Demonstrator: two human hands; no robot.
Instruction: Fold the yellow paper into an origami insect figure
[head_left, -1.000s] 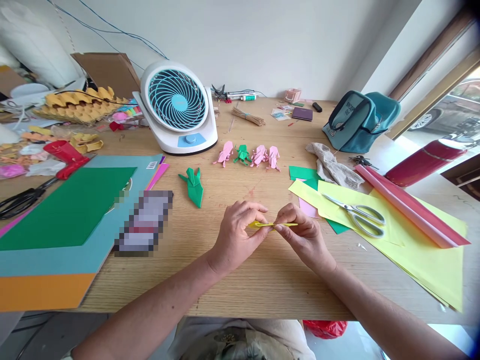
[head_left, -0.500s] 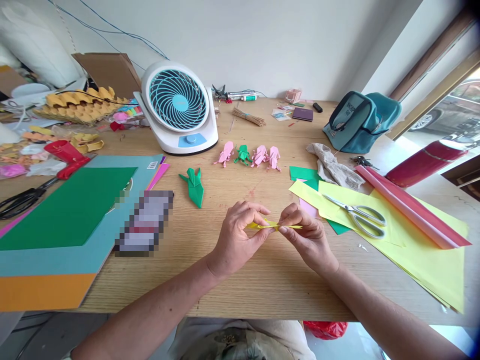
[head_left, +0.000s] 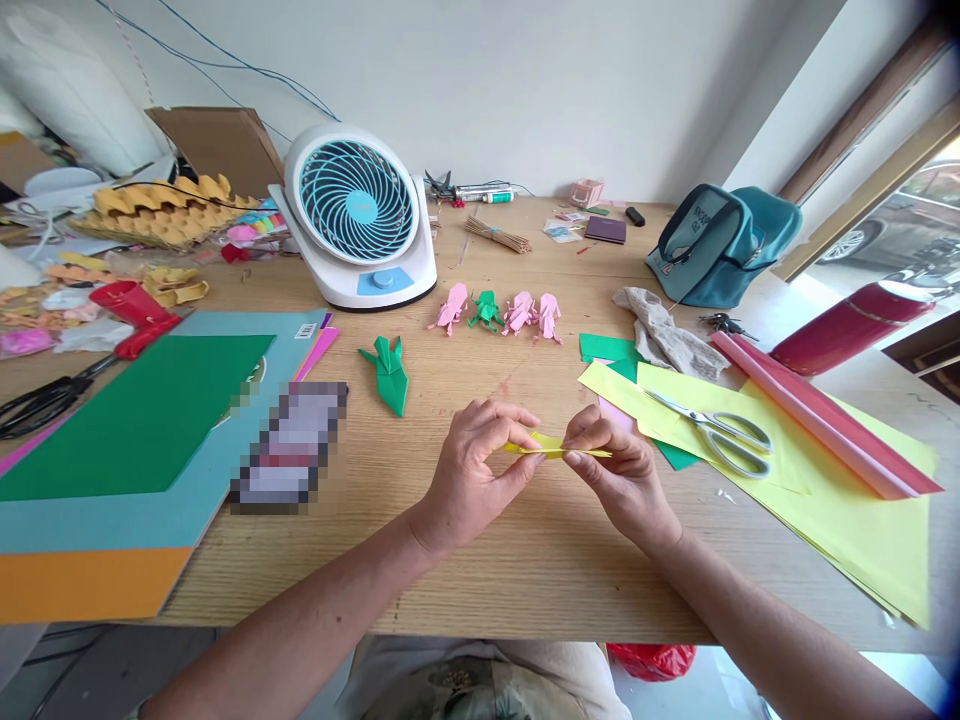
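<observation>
A small piece of folded yellow paper (head_left: 551,449) is held edge-on above the table, between both hands. My left hand (head_left: 484,460) pinches its left end with thumb and fingers. The right end is gripped between thumb and bent fingers of my right hand (head_left: 619,470). Beyond the hands stand folded pink paper figures (head_left: 517,312) and a green paper figure (head_left: 487,309) in a row. To the left lies a larger green folded paper piece (head_left: 391,378) with pointed tips. Fingers hide parts of the yellow paper.
Scissors (head_left: 724,430) rest on yellow sheets (head_left: 862,520) at right, near a rolled red sheet (head_left: 817,415) and a red bottle (head_left: 851,325). A fan (head_left: 360,215) stands behind. At left are a green sheet (head_left: 150,420), a blurred phone-like object (head_left: 289,445) and a red-handled tool (head_left: 139,315).
My right hand has shifted slightly to the right, away from my left. More of the yellow paper shows between the fingers. Everything on the table stays put.
</observation>
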